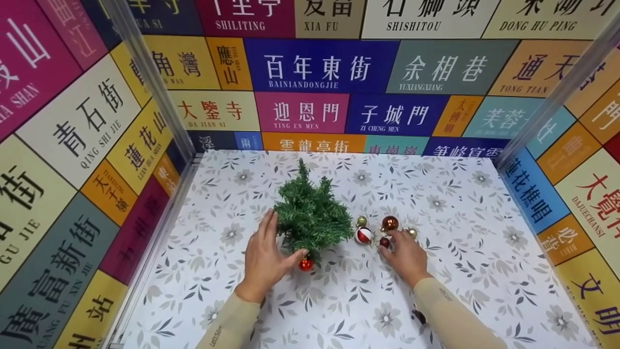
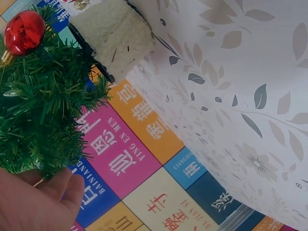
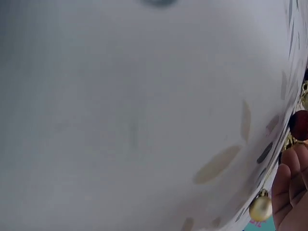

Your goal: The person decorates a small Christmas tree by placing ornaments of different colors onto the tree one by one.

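Note:
A small green Christmas tree [image 1: 312, 208] stands on the patterned table, a shiny red bauble [image 1: 305, 264] at its lower front. My left hand [image 1: 266, 261] is at its left side, fingers extended along the branches and thumb just above that bauble. In the left wrist view, fingertips touch the needles, and the tree's pale, fabric-covered base [image 2: 115, 38] shows. To the right, my right hand [image 1: 408, 257] pinches a dark red bauble [image 1: 385, 242] between thumb and fingers. Close about it lie a red-and-white bauble [image 1: 363, 235], a copper-brown bauble [image 1: 390, 223] and small gold baubles [image 1: 362, 221].
A white tablecloth [image 1: 232, 291] with grey leaves and flowers covers the table. Colourful sign-printed walls [image 1: 319, 65] rise at the back and both sides, with metal posts [image 1: 160, 87] at the corners. A small dark object [image 1: 419, 316] shows beside my right forearm.

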`<state>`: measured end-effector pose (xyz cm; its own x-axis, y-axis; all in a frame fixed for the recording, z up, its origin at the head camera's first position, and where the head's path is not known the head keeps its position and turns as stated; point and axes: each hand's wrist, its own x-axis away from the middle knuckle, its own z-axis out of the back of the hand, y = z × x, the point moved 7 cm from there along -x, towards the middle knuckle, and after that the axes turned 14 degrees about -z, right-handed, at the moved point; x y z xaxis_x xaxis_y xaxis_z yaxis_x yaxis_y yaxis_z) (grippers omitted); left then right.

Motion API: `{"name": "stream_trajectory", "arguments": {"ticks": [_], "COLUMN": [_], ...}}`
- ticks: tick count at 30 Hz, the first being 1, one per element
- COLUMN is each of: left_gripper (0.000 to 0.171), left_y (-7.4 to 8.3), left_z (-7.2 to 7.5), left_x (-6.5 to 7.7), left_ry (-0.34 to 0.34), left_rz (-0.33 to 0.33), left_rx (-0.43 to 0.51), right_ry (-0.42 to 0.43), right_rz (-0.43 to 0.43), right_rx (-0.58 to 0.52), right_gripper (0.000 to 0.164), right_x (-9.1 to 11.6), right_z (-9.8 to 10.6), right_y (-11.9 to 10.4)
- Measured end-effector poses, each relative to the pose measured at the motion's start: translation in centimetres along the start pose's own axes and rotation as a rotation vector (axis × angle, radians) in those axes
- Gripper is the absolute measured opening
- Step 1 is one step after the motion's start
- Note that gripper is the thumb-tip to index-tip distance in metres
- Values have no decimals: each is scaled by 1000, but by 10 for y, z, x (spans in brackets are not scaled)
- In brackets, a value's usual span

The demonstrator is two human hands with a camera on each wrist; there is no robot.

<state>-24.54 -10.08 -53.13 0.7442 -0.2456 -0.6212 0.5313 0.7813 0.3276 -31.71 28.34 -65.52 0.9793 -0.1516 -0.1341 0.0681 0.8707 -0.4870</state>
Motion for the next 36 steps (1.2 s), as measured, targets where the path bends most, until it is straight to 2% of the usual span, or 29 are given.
{"name": "stream_trajectory", "arguments": {"ticks": [7,15,23,36], "left_gripper": [114,114,114,108], "left_y": [1,-4,-10,-19], "left_z": [-2,-2,1,6], "left_x": [-1,-3,-2,-3], "left_ry": [-21,-24,-43,-37], "left_rz": [1,-16,-9,-81], "left_rx": [8,12,47,99], "right_ry": [20,46,4,-35], "right_rz": [3,-19,-24,-36], "right_rx": [19,22,42,51], "right_gripper": [40,33,34,37], "right_x": [2,2,-1,-2], "right_z": [-1,0,1,0], "right_y": [1,3,-2,-3]}}
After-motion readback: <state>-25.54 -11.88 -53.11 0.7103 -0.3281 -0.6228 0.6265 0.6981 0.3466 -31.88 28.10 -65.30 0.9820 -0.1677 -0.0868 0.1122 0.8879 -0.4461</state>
